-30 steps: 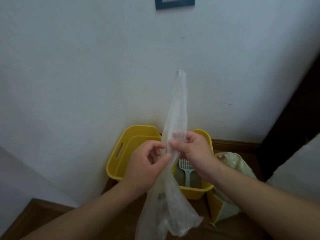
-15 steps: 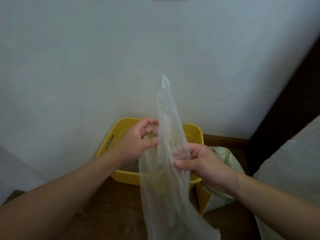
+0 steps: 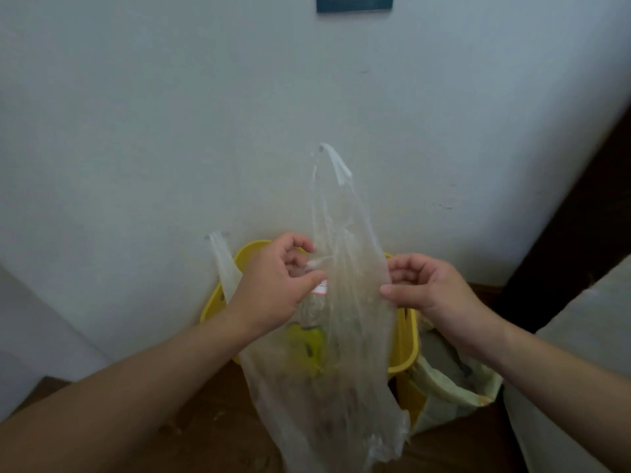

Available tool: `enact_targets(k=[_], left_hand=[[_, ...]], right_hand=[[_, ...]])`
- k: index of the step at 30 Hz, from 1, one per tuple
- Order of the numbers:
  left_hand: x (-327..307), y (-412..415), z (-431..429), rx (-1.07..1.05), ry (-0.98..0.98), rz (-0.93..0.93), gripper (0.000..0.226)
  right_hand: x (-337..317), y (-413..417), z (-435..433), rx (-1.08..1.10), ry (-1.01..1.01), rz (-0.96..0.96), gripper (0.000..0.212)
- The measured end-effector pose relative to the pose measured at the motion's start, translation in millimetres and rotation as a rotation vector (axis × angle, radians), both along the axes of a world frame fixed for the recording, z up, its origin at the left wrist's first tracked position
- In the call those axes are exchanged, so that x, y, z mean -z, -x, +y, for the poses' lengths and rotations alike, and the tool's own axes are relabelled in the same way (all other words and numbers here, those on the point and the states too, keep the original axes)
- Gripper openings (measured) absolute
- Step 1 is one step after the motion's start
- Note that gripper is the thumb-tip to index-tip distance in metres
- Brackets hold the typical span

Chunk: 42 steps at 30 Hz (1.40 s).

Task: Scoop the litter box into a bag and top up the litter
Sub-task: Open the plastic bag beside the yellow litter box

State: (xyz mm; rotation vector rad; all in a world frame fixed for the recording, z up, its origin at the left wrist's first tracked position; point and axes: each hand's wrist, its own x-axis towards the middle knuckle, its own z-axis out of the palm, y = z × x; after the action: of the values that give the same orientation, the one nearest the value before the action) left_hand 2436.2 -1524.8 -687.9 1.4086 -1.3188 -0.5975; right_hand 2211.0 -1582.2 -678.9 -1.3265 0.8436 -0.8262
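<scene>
A thin clear plastic bag (image 3: 345, 336) hangs in front of me, its handle loops sticking up. My left hand (image 3: 273, 288) pinches one side of its mouth and my right hand (image 3: 423, 288) pinches the other side, with the film stretched between them. Behind the bag a yellow litter box (image 3: 404, 346) stands on the floor against the white wall; the bag and my hands hide most of it and its inside. A pale yellow-green litter sack (image 3: 454, 380) slumps right of the box.
The white wall (image 3: 170, 131) rises close behind the box, with a blue-framed plate (image 3: 353, 3) high up. Brown wooden floor (image 3: 211, 421) lies below. A dark door frame (image 3: 563, 233) and a pale surface (image 3: 587, 353) stand at the right.
My hands have moved apart, spreading the bag's mouth wider. A second handle loop now shows at the left, and the scoop seen in the box a second ago is hidden.
</scene>
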Motion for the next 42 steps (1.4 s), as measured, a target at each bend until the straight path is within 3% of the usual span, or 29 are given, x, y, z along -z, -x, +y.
enact_targets(k=[4,9,12,16,20,25,30,34,35,37,40,42], left_hand=[[-1.4,-3.9,3.4,-0.085,0.026,-0.15,0.035],[-6.3,5.8,13.1,-0.061,0.042,-0.337,0.037],[-3.2,13.7,20.8,-0.022,0.04,-0.376,0.04],[4.4,13.8,31.2,-0.036,0.072,-0.441,0.035],[9.8,5.5,38.7,-0.066,0.105,-0.526,0.032],[14.4,-6.7,40.6,-0.074,0.069,-0.666,0.02],[12.4,-14.6,43.6,-0.097,0.039,-0.829,0.018],[5.3,-12.5,51.6,0.049,0.154,-1.043,0.023],[1.6,-9.4,53.7,0.087,0.114,-1.126,0.023],[-3.8,-2.8,56.9,0.157,-0.19,-1.239,0.022],[-6.0,-1.0,56.0,0.356,-0.676,-1.079,0.024],[-6.9,-2.5,53.6,0.47,-0.817,-0.914,0.026]], right_hand=[[-19.5,-3.4,0.2,0.013,0.133,0.04,0.027],[-45.7,-35.2,22.1,-0.169,0.229,-0.008,0.027],[-50.7,-57.7,20.0,-0.161,0.433,0.249,0.03],[-53.9,-71.1,6.6,-0.227,0.543,0.67,0.039],[-41.3,-77.0,9.8,-0.342,0.6,0.855,0.026],[-28.4,-79.9,11.1,-0.229,0.637,0.883,0.004],[-19.2,-77.6,7.5,-0.037,0.638,0.892,0.01],[-13.3,-71.3,6.2,0.07,0.638,0.898,0.014],[-12.5,-69.3,6.0,0.098,0.631,0.903,0.015],[-10.0,-65.2,5.9,0.14,0.612,0.915,0.016],[-5.6,-61.1,7.1,0.133,0.599,0.948,0.016],[-3.5,-59.6,9.4,0.109,0.602,0.954,0.017]])
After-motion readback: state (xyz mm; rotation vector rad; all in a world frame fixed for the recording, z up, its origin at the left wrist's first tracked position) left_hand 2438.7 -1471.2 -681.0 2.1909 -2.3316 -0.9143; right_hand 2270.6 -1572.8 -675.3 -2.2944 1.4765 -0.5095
